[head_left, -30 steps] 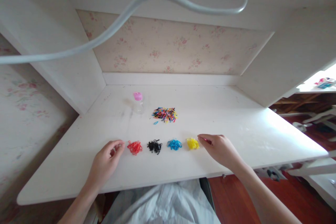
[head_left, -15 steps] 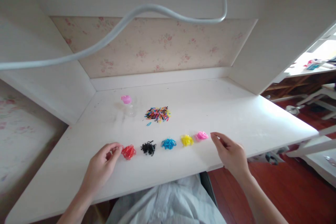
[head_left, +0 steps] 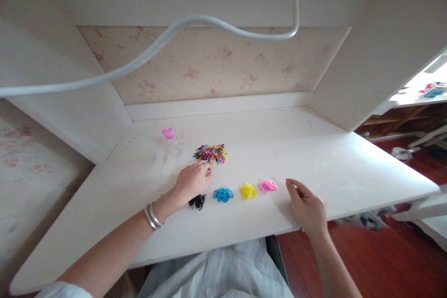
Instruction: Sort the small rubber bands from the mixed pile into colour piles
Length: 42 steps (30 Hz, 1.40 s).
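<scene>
My left hand [head_left: 194, 178] reaches over the table to the near edge of a mixed pile of small coloured rubber bands [head_left: 210, 152]. Its fingers are curled together, and whatever is in them is hidden. Beneath its wrist lies a black pile [head_left: 197, 202], partly covered; the red pile is almost wholly hidden by the arm. To the right come a blue pile [head_left: 223, 194], a yellow pile [head_left: 248, 191] and a pink pile [head_left: 268, 186]. Right of the pink bands, my right hand [head_left: 309, 205] is closed in a pinch, its contents too small to make out.
A clear bottle [head_left: 173, 147] with a pink top stands at the back left of the white table [head_left: 251, 135]. A white cable [head_left: 206, 19] crosses the upper view. Cabinet panels border the table on both sides.
My left hand has moved from the red pile, right and away from me, to the mixed pile. My right hand stays pinched beside the pink bands. The view has shifted slightly.
</scene>
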Tool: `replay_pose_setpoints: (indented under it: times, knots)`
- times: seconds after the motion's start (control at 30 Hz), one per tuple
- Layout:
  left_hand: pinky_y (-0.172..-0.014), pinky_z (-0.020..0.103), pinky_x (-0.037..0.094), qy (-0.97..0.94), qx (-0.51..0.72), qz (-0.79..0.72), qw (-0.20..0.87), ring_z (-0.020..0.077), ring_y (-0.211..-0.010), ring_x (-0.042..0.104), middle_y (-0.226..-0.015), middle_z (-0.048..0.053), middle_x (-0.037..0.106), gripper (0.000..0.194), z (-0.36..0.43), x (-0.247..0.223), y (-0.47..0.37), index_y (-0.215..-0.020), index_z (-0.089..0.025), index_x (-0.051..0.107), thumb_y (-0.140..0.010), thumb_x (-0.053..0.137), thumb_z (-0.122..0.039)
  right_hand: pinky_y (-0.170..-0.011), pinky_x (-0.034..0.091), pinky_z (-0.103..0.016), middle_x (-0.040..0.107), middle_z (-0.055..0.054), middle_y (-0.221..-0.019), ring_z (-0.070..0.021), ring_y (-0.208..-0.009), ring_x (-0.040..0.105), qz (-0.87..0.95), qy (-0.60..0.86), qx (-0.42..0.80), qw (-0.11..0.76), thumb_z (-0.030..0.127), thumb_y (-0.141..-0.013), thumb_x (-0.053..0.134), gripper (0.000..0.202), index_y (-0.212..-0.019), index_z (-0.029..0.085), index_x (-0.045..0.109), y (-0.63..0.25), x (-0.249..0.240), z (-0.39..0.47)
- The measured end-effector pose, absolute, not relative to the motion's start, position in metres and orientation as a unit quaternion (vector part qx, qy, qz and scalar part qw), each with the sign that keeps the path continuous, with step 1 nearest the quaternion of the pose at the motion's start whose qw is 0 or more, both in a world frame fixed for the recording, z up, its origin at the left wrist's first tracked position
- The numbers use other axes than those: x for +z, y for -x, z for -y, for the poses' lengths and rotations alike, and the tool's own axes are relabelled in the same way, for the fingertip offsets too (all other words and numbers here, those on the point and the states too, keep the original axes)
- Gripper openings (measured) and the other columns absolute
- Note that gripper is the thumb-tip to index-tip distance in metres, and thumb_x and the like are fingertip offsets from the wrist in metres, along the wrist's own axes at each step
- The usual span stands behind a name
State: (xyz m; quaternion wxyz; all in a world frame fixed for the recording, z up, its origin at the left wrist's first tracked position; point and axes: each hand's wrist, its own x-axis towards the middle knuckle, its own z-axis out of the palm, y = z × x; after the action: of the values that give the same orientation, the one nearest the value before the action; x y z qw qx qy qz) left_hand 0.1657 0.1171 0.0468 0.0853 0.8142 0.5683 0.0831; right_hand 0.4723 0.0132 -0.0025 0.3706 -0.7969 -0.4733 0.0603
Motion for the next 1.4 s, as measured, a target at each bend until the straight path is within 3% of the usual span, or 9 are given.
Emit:
replay_pose_setpoints:
  times: [0.23,0.67,1.4]
  knots:
    - [-0.074,0.030,0.044,-0.801,0.076,-0.592,0.044,0.0195,-0.087,0.063,-0.106,0.007,0.063,0.029,-0.131,0.041,-0.184,-0.101,-0.023,0.064,-0.090,0.039,-0.032,-0.057,0.039,-0.021,0.062,0.000,-0.057,-0.0133,-0.055,0.057,0.490,0.794,0.060,0.355,0.052,-0.082,0.047,0.042,-0.092,0.020,0.073,-0.473,0.002,-0.014]
    - [-0.071,0.028,0.044,-0.815,0.092,-0.572,0.033,0.0191,-0.089,0.062,-0.106,0.004,0.063,0.035,-0.116,0.065,-0.175,-0.100,-0.025,0.063,-0.094,0.032,-0.040,-0.056,0.037,-0.021,0.055,0.002,-0.052,-0.0115,-0.051,0.052,0.483,0.794,0.058,0.364,0.053,-0.081,0.048,0.042,-0.090,0.019,0.072,-0.472,0.001,-0.014]
    - [-0.079,0.023,0.046,-0.890,0.119,-0.413,0.154,0.0128,-0.086,0.062,-0.098,0.000,0.064,0.027,-0.106,0.065,-0.216,-0.099,-0.029,0.068,-0.090,0.044,-0.035,-0.056,0.038,-0.022,0.057,0.001,-0.052,-0.0127,-0.052,0.053,0.492,0.793,0.056,0.354,0.054,-0.082,0.045,0.046,-0.090,0.019,0.073,-0.471,0.005,-0.013]
